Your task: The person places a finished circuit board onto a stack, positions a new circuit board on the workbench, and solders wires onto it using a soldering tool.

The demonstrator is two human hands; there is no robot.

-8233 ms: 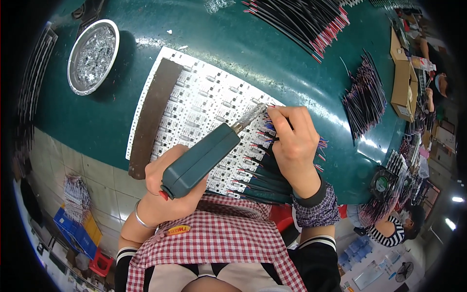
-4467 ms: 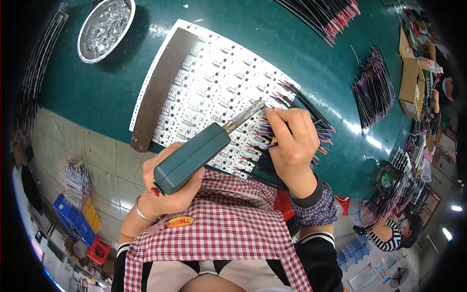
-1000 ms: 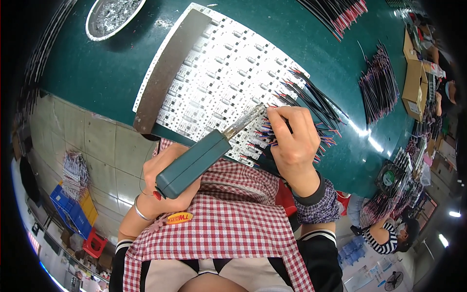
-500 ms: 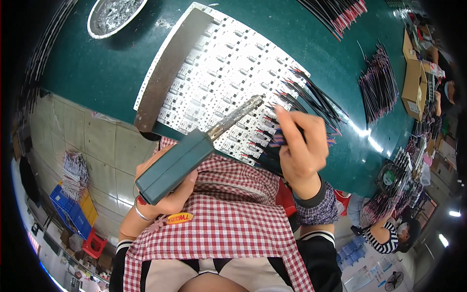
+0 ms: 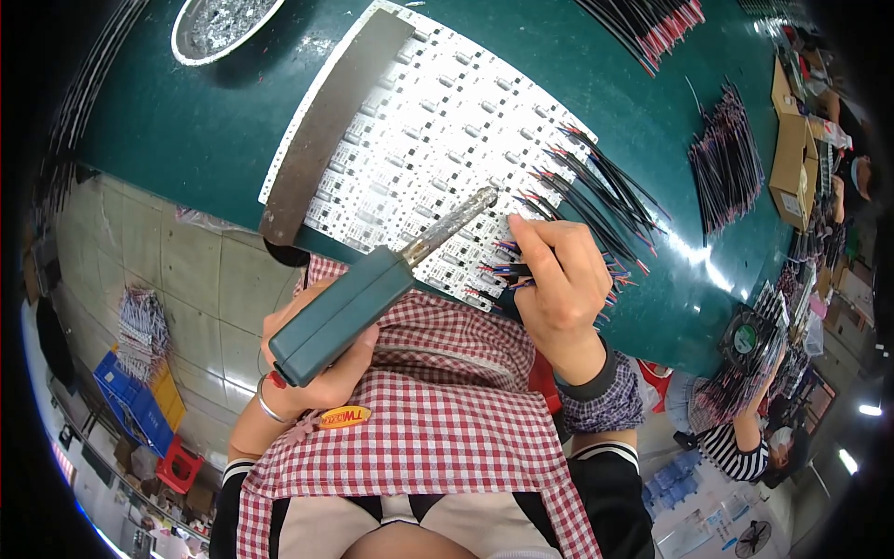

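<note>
One green table, a white circuit-board panel on it.
The left hand grips a green soldering iron; the right hand, beside black wires on the panel's right edge, has thumb and forefinger close together, whether on a wire cannot be told. The iron's tip, at the fingertips a second ago, now stands apart, suggesting a break between joints.

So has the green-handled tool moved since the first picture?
Yes. Against the white board sheet, the green-handled tool has shifted toward the near edge, away from the far right corner.
</note>
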